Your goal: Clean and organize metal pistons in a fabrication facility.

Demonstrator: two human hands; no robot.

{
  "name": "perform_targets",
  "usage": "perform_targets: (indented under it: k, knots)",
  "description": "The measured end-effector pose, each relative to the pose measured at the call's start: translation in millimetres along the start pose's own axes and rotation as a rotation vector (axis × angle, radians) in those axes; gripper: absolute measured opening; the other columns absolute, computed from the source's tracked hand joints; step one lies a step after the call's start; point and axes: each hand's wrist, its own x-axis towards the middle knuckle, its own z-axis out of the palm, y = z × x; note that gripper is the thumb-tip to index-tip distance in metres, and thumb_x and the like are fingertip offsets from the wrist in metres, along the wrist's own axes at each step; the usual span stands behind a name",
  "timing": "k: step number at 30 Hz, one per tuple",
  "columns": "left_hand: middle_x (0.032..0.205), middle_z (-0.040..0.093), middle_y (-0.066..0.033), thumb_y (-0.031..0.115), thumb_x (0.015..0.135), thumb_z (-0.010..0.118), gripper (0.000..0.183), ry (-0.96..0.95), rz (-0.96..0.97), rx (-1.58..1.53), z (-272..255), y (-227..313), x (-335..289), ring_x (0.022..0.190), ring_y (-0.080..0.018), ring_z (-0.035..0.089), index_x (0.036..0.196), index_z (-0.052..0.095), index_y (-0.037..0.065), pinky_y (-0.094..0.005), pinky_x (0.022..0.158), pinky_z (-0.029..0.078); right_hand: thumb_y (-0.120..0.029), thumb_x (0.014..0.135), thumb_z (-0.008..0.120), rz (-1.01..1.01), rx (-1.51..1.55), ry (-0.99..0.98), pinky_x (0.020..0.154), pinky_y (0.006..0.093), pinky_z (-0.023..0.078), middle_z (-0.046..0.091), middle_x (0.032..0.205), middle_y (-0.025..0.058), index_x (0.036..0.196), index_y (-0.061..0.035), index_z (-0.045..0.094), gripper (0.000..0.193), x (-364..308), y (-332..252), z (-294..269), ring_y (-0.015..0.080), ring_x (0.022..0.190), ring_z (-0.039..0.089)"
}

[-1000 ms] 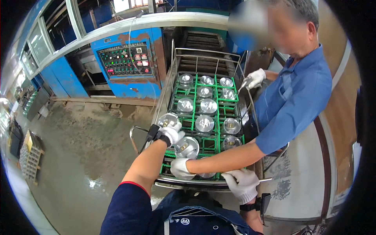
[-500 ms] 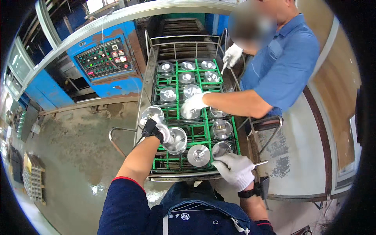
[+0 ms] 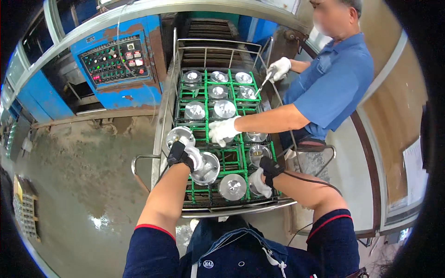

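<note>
My left hand [image 3: 191,156], in a white glove with a black wrist strap, is between two hollow silver metal pistons. Its fingers reach into the upper piston [image 3: 174,134] and its thumb is at the lower piston [image 3: 211,166], both with their open sides up. At the rack's near right corner, my gloved right hand [image 3: 262,184] is closed round the side of another piston [image 3: 253,182]; some fingers are hidden. Between my hands a disc-topped piston [image 3: 232,186] sits in the green-barred rack [image 3: 225,157]. Just beyond my right hand is a piston with its open side up [image 3: 258,154].
Across the rack a co-worker in a blue shirt [image 3: 333,83] has one gloved hand [image 3: 223,131] on a piston and a metal tool [image 3: 263,85] in the other. Several more pistons stand in rows. A blue control panel [image 3: 116,60] stands behind left; metal cart handles [image 3: 143,157] stick out.
My right hand has turned and moved left and up, onto the corner piston's side; the rod beside it no longer shows. My left hand has hardly moved. The co-worker has leaned back.
</note>
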Motion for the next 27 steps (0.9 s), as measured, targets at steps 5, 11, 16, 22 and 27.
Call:
perform_targets:
  k: [5, 11, 16, 22, 27]
  knots:
    - [0.089, 0.073, -0.0142, 0.045, 0.071, 0.063, 0.041, 0.095, -0.010, -0.170, 30, -19, -4, 0.088, -0.0307, 0.070, 0.086, 0.077, 0.010, -0.0432, 0.079, 0.054, -0.033, 0.071, 0.066, -0.017, -0.030, -0.067, 0.065, 0.0439, 0.054, 0.071, 0.086, 0.0121, 0.089, -0.0114, 0.075, 0.030, 57, -6, 23, 0.0298, 0.074, 0.067]
    - [0.093, 0.072, -0.0166, 0.044, 0.070, 0.063, 0.041, 0.068, -0.045, -0.202, 32, -24, -8, 0.087, -0.0321, 0.070, 0.087, 0.076, 0.009, -0.0421, 0.075, 0.055, -0.033, 0.072, 0.067, 0.010, -0.086, -0.062, 0.066, 0.0430, 0.054, 0.070, 0.087, 0.0109, 0.091, -0.0121, 0.074, 0.029, 74, -5, 23, 0.0294, 0.074, 0.067]
    - [0.094, 0.072, -0.0164, 0.045, 0.071, 0.064, 0.042, 0.065, -0.030, -0.194, 46, -24, 10, 0.089, -0.0319, 0.070, 0.088, 0.076, 0.009, -0.0419, 0.077, 0.055, -0.034, 0.073, 0.067, -0.017, -0.134, -0.127, 0.068, 0.0423, 0.054, 0.070, 0.089, 0.0099, 0.092, -0.0127, 0.074, 0.029, 51, 13, 0, 0.0290, 0.075, 0.066]
    - [0.094, 0.072, -0.0142, 0.057, 0.078, 0.055, 0.054, 0.033, -0.053, -0.180, 118, -40, 23, 0.092, -0.0319, 0.069, 0.090, 0.076, 0.010, -0.0415, 0.080, 0.054, -0.037, 0.067, 0.068, -0.160, -0.079, 0.197, 0.072, 0.0433, 0.055, 0.071, 0.096, 0.0142, 0.095, -0.0123, 0.074, 0.038, -50, -6, -105, 0.0307, 0.083, 0.069]
    - [0.117, 0.065, -0.0223, 0.055, 0.081, 0.053, 0.057, -0.203, -0.049, -0.291, 25, -31, 1, 0.117, -0.0359, 0.058, 0.107, 0.073, 0.009, -0.0459, 0.104, 0.042, -0.042, 0.067, 0.062, 0.041, 0.212, 0.718, 0.067, 0.0500, 0.054, 0.071, 0.084, 0.0186, 0.080, -0.0036, 0.073, 0.043, -41, -26, -76, 0.0346, 0.076, 0.069]
